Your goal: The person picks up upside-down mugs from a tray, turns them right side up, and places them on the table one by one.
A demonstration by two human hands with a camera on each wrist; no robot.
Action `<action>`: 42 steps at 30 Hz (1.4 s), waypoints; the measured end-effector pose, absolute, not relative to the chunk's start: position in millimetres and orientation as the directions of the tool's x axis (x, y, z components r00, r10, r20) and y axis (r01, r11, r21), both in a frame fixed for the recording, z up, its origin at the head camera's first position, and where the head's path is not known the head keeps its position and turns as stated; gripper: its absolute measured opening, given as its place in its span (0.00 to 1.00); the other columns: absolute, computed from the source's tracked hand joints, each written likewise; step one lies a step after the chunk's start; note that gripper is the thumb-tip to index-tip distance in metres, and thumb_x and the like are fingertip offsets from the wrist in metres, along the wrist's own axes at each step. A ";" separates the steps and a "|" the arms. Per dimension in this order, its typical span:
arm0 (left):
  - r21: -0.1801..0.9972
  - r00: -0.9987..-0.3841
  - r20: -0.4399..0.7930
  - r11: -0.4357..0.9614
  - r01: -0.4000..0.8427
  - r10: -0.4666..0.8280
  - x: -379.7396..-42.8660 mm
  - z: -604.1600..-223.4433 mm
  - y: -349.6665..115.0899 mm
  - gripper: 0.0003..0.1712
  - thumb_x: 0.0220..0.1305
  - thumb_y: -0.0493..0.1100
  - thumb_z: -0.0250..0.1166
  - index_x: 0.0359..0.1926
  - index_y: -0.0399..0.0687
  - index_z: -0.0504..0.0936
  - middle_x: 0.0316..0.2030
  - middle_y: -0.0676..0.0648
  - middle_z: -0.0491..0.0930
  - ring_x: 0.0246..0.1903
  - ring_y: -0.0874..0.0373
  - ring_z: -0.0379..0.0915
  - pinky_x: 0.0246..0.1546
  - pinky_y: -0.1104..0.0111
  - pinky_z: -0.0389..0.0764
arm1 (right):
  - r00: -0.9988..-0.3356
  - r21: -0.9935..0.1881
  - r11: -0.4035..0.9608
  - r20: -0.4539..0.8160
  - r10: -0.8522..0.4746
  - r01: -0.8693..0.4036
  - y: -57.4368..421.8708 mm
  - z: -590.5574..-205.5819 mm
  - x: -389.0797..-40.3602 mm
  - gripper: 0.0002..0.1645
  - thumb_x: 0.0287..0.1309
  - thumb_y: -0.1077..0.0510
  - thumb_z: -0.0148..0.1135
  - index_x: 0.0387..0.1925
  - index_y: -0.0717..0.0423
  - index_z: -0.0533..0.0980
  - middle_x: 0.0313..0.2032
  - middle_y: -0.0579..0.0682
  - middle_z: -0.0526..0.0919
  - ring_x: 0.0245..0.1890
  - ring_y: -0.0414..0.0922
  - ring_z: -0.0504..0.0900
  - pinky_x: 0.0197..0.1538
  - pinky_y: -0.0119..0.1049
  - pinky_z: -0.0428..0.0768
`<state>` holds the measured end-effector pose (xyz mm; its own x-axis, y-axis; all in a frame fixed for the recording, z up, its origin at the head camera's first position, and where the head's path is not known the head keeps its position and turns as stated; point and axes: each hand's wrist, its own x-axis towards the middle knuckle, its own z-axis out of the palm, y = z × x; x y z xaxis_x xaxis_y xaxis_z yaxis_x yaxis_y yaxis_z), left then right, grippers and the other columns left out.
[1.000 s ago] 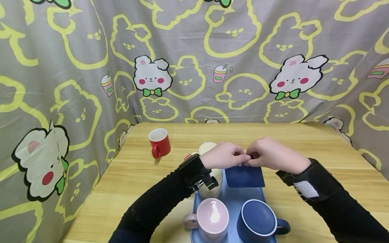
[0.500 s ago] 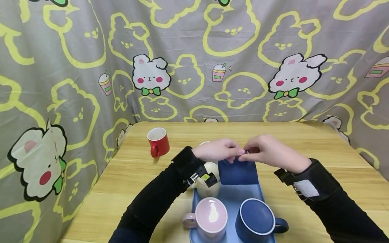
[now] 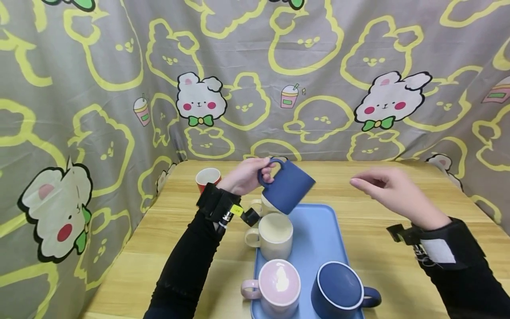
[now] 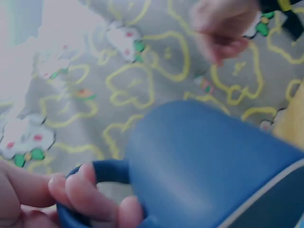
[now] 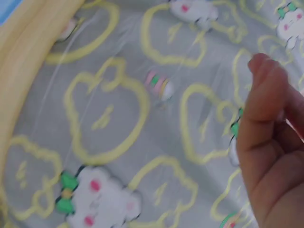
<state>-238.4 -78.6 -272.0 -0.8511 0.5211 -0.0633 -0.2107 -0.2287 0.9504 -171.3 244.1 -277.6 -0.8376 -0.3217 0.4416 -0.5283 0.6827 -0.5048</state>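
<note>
A dark blue mug [image 3: 288, 187] is held tilted in the air by my left hand [image 3: 248, 175], whose fingers curl round its handle [image 4: 111, 171]. In the left wrist view the mug's pale-edged rim [image 4: 266, 192] points to the lower right. Below it lies a light blue tray [image 3: 318, 230]. My right hand [image 3: 392, 192] hovers right of the tray, fingers loosely bent, holding nothing. On the tray stand a cream mug [image 3: 275, 237], a pink mug [image 3: 279, 285] and another dark blue mug [image 3: 338, 290]. A second cream mug [image 3: 266, 206] behind them is partly hidden by the held mug.
A red mug [image 3: 207, 177] with a white inside stands on the wooden table [image 3: 191, 239] at the back left, partly covered by my left wrist. A grey patterned curtain [image 3: 247, 57] hangs behind and along both sides of the table.
Both hands were together on the blue mug over the tray. My right hand has let go and moved right; my left hand has carried the mug up and left, tilting it.
</note>
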 end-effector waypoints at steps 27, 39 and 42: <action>0.970 -0.975 0.223 -0.091 0.224 -0.015 -265.4 -395.5 -137.0 0.10 0.75 0.32 0.42 0.36 0.39 0.68 0.42 0.37 0.78 0.50 0.53 0.71 0.60 0.60 0.60 | -0.987 -0.314 0.936 0.013 -0.160 -0.156 296.8 -431.5 -157.1 0.48 0.70 0.34 0.43 0.76 0.51 0.37 0.69 0.77 0.27 0.66 0.74 0.21 0.55 0.77 0.24; 0.970 -0.970 0.244 -0.021 0.243 0.016 -269.8 -432.6 -138.1 0.08 0.75 0.31 0.43 0.37 0.32 0.67 0.51 0.23 0.73 0.61 0.35 0.64 0.63 0.55 0.59 | -0.988 -0.324 0.937 -0.043 -0.151 -0.129 294.1 -435.8 -154.4 0.49 0.68 0.32 0.44 0.76 0.53 0.39 0.69 0.76 0.27 0.66 0.74 0.20 0.53 0.77 0.21; 0.968 -0.968 0.250 -0.024 0.249 0.022 -270.5 -435.4 -138.3 0.08 0.74 0.30 0.42 0.38 0.28 0.66 0.51 0.22 0.72 0.60 0.34 0.63 0.64 0.54 0.58 | -0.988 -0.334 0.935 -0.050 -0.148 -0.123 292.9 -435.1 -154.3 0.50 0.68 0.32 0.43 0.76 0.53 0.38 0.69 0.76 0.26 0.66 0.73 0.19 0.53 0.77 0.21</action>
